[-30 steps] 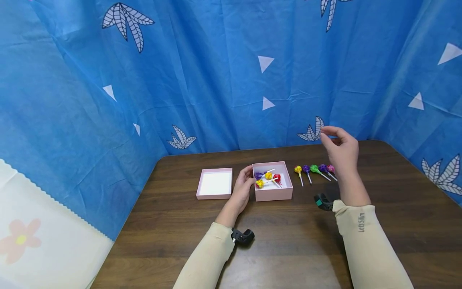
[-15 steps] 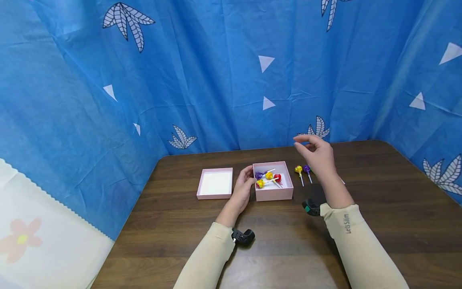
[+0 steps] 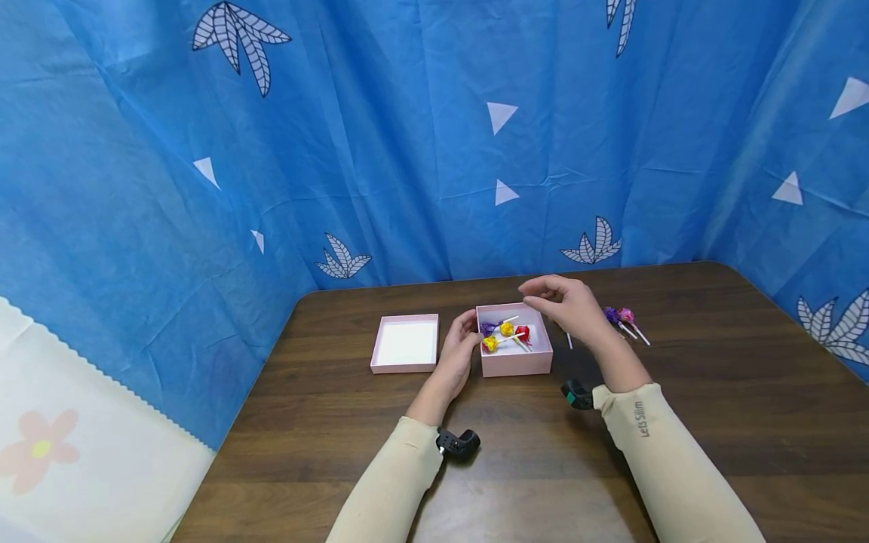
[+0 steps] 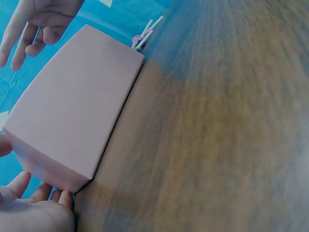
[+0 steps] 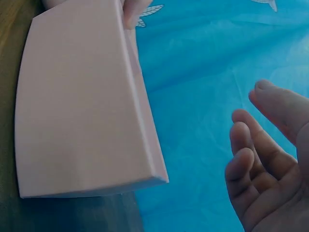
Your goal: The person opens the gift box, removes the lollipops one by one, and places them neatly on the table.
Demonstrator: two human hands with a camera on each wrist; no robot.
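Observation:
An uncovered pink box [image 3: 517, 366] holds several wrapped lollipops: a purple one [image 3: 488, 329], a red one [image 3: 522, 332] and yellow ones, among them a front yellow lollipop [image 3: 490, 344]. My left hand [image 3: 456, 356] grips the box's left side, its thumb at the rim; in the left wrist view the left fingers [image 4: 43, 193] lie against the end wall. Above the box's right rim hovers my right hand [image 3: 565, 303]. In the right wrist view its fingers [image 5: 240, 164] are loosely bent, thumb apart, with nothing visible between them.
To the left of the box lies a shallow pink lid [image 3: 406, 344], white inside. On the brown table [image 3: 516, 460], right of the box, are a purple lollipop [image 3: 612, 315] and a pink lollipop [image 3: 627, 317]; my right hand hides others there. A blue curtain [image 3: 421, 151] hangs behind.
My right hand has moved left and lower, from over the row of lollipops to the box's right rim. The left hand and the box stay put.

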